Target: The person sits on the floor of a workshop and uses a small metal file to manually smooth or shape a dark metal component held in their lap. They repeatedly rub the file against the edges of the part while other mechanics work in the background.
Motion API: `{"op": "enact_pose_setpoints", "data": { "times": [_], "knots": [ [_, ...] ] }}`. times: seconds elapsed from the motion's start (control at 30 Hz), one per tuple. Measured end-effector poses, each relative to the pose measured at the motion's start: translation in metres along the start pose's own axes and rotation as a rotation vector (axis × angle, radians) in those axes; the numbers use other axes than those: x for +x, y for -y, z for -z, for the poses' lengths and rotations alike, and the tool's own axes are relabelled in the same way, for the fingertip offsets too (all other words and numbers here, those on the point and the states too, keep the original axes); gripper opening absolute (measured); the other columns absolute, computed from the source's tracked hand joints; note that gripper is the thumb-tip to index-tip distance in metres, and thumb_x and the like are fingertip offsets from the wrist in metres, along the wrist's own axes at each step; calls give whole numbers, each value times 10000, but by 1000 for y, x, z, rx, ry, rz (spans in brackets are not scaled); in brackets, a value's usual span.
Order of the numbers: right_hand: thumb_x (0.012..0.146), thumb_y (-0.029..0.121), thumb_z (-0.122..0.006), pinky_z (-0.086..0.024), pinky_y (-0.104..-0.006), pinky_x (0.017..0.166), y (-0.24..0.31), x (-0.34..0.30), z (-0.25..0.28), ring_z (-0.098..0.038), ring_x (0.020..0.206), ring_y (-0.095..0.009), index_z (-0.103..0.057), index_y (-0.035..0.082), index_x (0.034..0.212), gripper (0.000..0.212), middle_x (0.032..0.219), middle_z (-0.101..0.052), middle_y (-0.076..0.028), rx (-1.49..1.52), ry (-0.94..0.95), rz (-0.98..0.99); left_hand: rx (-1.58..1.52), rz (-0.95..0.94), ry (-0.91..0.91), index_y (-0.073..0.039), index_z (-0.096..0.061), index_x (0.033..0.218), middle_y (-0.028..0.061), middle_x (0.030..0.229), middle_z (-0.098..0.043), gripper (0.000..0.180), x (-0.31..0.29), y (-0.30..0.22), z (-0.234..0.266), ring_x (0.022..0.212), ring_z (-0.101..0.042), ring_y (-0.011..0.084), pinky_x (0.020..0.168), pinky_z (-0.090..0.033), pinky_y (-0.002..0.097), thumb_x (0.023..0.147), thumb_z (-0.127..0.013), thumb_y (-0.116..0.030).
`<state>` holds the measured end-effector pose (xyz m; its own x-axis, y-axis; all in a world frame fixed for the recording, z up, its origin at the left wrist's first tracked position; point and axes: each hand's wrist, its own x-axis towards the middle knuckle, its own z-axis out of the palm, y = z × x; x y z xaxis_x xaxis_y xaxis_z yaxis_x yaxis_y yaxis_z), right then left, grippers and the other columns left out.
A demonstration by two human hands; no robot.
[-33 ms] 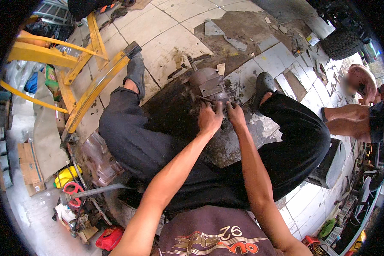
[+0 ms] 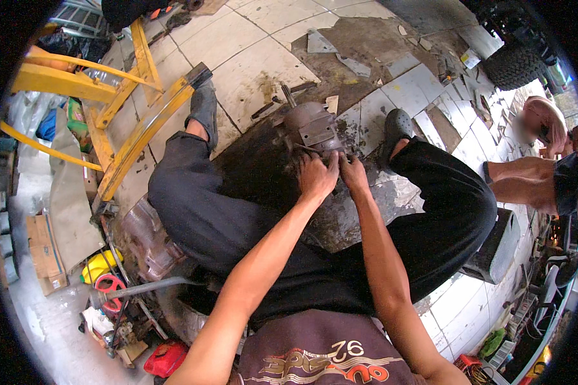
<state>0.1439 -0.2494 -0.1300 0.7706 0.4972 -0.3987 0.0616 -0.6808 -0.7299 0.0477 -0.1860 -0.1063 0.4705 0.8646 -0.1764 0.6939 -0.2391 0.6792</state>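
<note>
A greasy metal gearbox [image 2: 316,123] lies on the dark, oily floor between my legs, its bare shaft [image 2: 289,96] pointing away from me. Both hands are at its near end. My left hand [image 2: 316,177] is closed, with dirty fingers curled against the casing's near edge. Close beside it on the right, my right hand [image 2: 353,172] is closed too, thumb and fingers pressed to the same end. The backs of my hands hide the exact spot they grip and any small part in them.
A yellow steel frame [image 2: 112,115] stands at the left, near another rusty metal casing [image 2: 149,239]. A long metal bar [image 2: 144,289] lies by my left thigh. Broken tiles [image 2: 417,90] litter the far floor. A dark box [image 2: 494,247] sits by my right knee; another person's legs [image 2: 523,183] are beyond.
My two hands have shifted slightly and come a little closer together at the gearbox's near end. The gearbox stays in place.
</note>
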Motion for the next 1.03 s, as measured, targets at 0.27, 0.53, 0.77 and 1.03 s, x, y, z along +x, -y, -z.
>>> {"op": "enact_pose_setpoints", "data": {
  "times": [0.27,0.53,0.77,1.03],
  "knots": [
    [901,392,-457,-400,-417,961,-31,17,2,-525,1160,-407,-575,-40,1174,525,1172,-568,-307,248,143,-13,131,270,309,100,-458,1293,369,1437,-217,821,18,-46,6,1346,-202,511,1095,-192,560,890,-372,-610],
    [927,405,-457,-368,-469,1001,-14,1,-7,-441,1206,-470,-400,35,1367,578,1259,-482,-335,94,77,82,-75,172,211,172,-428,1268,390,1424,-211,967,19,-15,0,1344,-218,499,1104,-185,548,865,-321,-701],
    [931,379,-483,-369,-488,998,9,-22,-2,-431,1175,-508,-421,-32,1292,551,1276,-446,-341,-39,25,119,5,192,187,64,-81,1456,279,1516,-84,1049,43,35,0,1425,-48,384,1147,-23,490,832,-273,-757],
    [912,545,-454,-332,-471,1041,-5,-13,-15,-383,1257,-475,-301,-14,1397,756,1381,-336,-343,-44,-11,74,318,-45,303,-129,0,1504,118,1565,53,977,42,70,20,1424,115,359,1096,79,600,819,-226,-788]
  ]
}}
